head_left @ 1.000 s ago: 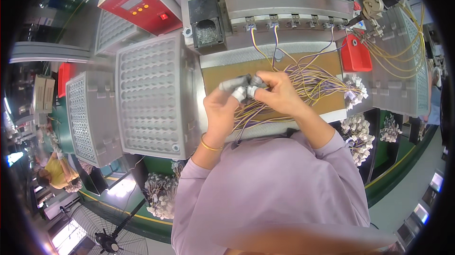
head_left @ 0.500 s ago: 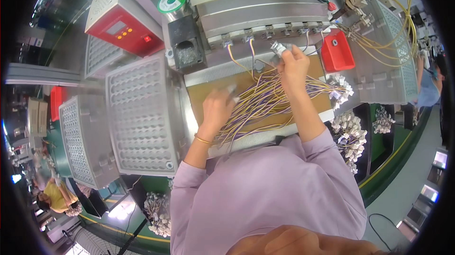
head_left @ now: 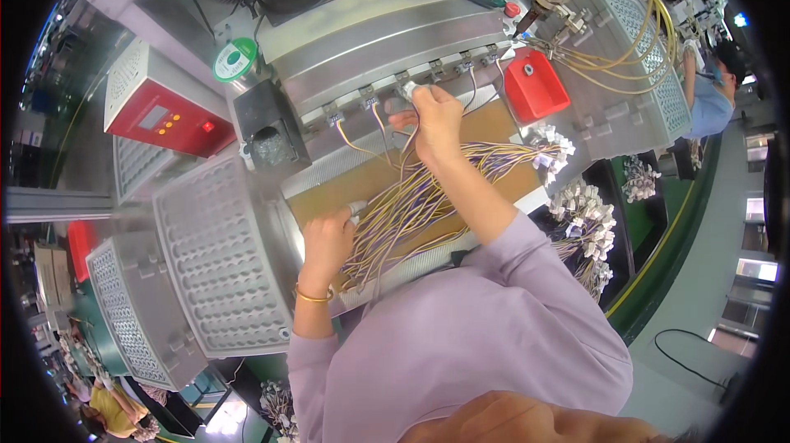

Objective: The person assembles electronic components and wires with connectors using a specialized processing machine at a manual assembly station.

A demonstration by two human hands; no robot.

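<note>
Connector (head_left: 409,89) nearer fixture (head_left: 387,48), in right fingers (head_left: 427,102)

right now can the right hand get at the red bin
Probably yes: the red bin lies open just right of the right hand, with only thin wires between, though that hand seems busy with a white plug.

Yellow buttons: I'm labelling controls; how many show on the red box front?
3 yellow buttons, slanting in a row beside the screen: lower left, middle, upper right.
</note>
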